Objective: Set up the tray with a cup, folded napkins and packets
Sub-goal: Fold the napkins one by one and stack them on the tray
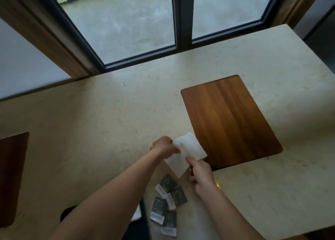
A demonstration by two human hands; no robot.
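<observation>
A white paper napkin (190, 146) is held just above the pale counter, partly folded over itself. My left hand (164, 146) pinches its left edge and my right hand (200, 172) grips its near right corner. A second flat white napkin (176, 165) lies underneath, between my hands. Several dark packets (167, 205) with white ends lie scattered on the counter near my forearms. The wooden tray (228, 118) lies flat to the right of the napkin, with nothing on it. No cup is in view.
The pale stone counter (90, 131) runs under a dark-framed window (183, 22). Another dark wooden board (10, 176) shows at the left edge. A dark object with a white piece (137, 216) sits under my left forearm at the near edge.
</observation>
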